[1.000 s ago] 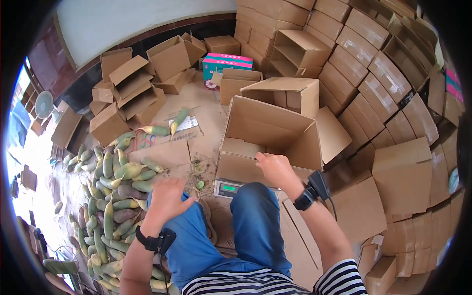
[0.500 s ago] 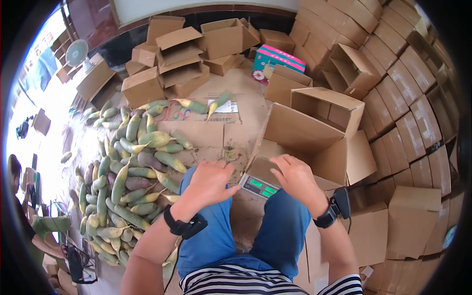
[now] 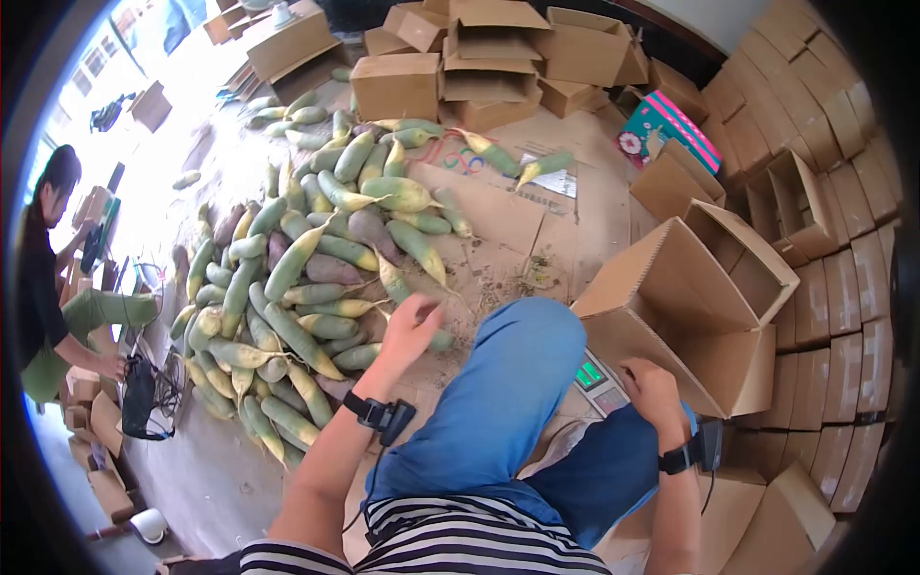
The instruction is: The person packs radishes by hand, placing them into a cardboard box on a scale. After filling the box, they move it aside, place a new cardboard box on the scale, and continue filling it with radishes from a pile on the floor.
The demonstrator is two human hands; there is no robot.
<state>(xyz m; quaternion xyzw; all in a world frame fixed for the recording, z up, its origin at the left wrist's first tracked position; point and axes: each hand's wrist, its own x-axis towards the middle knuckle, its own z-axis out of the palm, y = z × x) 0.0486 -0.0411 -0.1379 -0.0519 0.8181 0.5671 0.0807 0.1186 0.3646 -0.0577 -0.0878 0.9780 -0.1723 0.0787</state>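
My left hand (image 3: pixel 410 331) is at the right edge of a heap of green and purplish radishes (image 3: pixel 331 249), its fingers loosely bent and apart, holding nothing visible. Close by it lies a green radish (image 3: pixel 441 340), partly hidden. My right hand (image 3: pixel 655 391) hangs above my right knee, also open and loosely curved. Just left of it, a scale (image 3: pixel 602 383) with lit green digits shows between my knees. A large open cardboard box (image 3: pixel 661 321) stands beyond the scale, with nothing visible inside.
Open cartons (image 3: pixel 489 57) stand behind the heap. Stacked boxes (image 3: pixel 843 287) line the right side. A teal and pink box (image 3: pixel 668 134) is at the back right. At far left sits another person (image 3: pixel 48 278), one hand near a black bag (image 3: pixel 149 398).
The view has turned left, bringing the radishes and other person further in. My left hand has moved away from my right hand, toward the heap. My left knee now stands in front of the scale.
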